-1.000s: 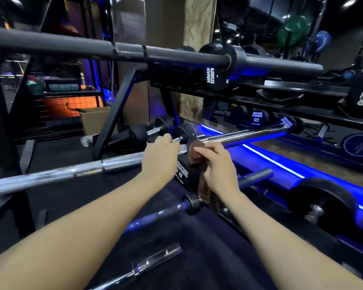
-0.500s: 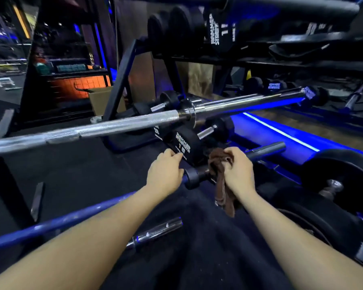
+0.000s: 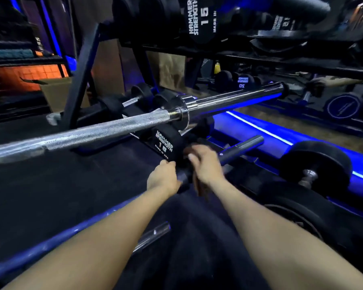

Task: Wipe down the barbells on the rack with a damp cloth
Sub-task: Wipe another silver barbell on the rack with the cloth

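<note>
You have dropped from the chrome barbell [image 3: 117, 126] to the lower barbell [image 3: 242, 146] beneath it, the blue-lit one, so take the chrome bar as left behind and this one as the bar in hand. Against half a second ago, your right hand [image 3: 205, 164] has slid up over the collar of the lower barbell toward its sleeve, and the brown cloth [image 3: 199, 188] has gone with it — only a blurred tail hangs below your wrist now. Your fingers curl over the cloth and press it onto the bar; the blur hides how tightly. Your left hand [image 3: 162, 177] sits just on the shaft side of that collar, fingers wrapped round the bar, steadying it much as before.

My reading: the wipe on this bar has only begun at the collar — the dark sleeve end beyond your right hand and the long blue shaft [image 3: 50, 245] running back past your left arm both look untouched.
</note>
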